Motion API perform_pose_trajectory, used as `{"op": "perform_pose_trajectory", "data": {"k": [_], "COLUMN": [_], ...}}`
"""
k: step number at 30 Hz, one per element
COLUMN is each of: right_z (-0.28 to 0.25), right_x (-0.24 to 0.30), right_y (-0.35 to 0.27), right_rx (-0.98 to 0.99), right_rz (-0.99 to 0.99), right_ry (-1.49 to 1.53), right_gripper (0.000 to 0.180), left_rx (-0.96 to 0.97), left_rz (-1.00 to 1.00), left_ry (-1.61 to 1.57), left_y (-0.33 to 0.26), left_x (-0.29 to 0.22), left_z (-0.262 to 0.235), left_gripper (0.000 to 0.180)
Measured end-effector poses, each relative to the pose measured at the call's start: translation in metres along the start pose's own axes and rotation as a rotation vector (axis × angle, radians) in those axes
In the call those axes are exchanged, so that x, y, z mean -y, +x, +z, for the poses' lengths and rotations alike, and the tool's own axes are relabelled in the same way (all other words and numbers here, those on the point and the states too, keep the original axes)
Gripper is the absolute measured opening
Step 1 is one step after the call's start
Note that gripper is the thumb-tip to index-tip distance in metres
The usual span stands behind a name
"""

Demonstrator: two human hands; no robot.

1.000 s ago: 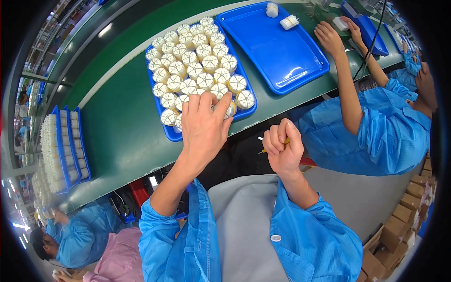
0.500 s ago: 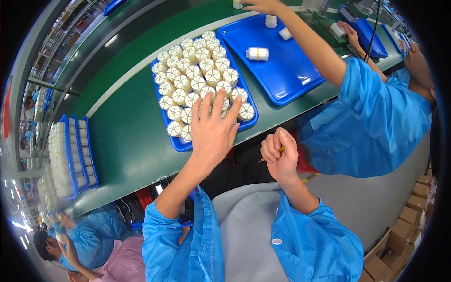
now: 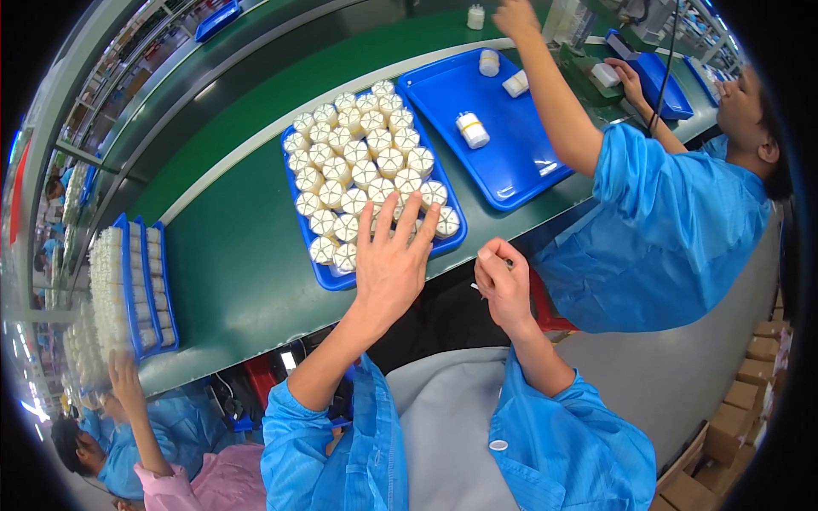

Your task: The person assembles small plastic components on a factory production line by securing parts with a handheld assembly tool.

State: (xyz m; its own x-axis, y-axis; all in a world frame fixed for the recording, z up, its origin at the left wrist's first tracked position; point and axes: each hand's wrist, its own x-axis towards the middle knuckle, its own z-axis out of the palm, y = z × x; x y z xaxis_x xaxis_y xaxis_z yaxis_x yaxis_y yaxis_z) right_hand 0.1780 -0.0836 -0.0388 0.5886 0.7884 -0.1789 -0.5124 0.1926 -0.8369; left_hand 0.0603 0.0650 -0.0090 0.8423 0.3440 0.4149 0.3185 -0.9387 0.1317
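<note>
My left hand (image 3: pixel 394 260) lies with fingers spread over the near right part of a blue tray (image 3: pixel 334 279), its fingertips on the tops of white cylindrical parts (image 3: pixel 354 152). These stand upright in close rows, each top marked with dark star-shaped lines. The hand covers some of them. To the right, past the table edge, my right hand (image 3: pixel 504 281) is closed around a thin pen-like tool (image 3: pixel 476 287). Only a small pale end of it shows clearly between the fingers.
A second blue tray (image 3: pixel 511 189) holds a few white cylinders (image 3: pixel 473 129). A co-worker's arm (image 3: pixel 558 102) reaches across it toward the green belt (image 3: pixel 281 72). Filled trays (image 3: pixel 143 285) stand on edge at the left, where another person's hand (image 3: pixel 128 383) reaches up.
The view has shifted slightly. My left hand stays on the cylinders, its fingers slightly nearer me; my right hand has turned. The nearest cylinder in the second tray lies at another angle.
</note>
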Motion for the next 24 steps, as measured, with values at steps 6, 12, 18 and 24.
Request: {"op": "perform_pose_trajectory", "data": {"k": [6,12,18,24], "right_z": [0.003,0.007,0.002,0.042], "right_x": [0.043,0.064,0.063,0.077], "right_y": [0.067,0.156,0.176,0.082], "right_rx": [-0.17,-0.387,-0.402,-0.027], "right_rz": [-0.557,-0.523,-0.271,-0.425], "right_ry": [-0.958,-1.455,-1.661,-1.162], "right_gripper": [0.016,0.034,0.046,0.039], "left_rx": [-0.003,-0.213,-0.285,-0.39], "left_rz": [-0.056,-0.132,-0.206,-0.239], "left_ry": [-0.176,-0.395,-0.524,-0.613], "left_y": [-0.003,-0.026,-0.053,-0.057], "left_x": [-0.013,-0.031,-0.036,-0.02], "left_z": [-0.016,-0.022,-0.026,-0.039], "left_gripper": [0.061,0.055,0.043,0.047]}}
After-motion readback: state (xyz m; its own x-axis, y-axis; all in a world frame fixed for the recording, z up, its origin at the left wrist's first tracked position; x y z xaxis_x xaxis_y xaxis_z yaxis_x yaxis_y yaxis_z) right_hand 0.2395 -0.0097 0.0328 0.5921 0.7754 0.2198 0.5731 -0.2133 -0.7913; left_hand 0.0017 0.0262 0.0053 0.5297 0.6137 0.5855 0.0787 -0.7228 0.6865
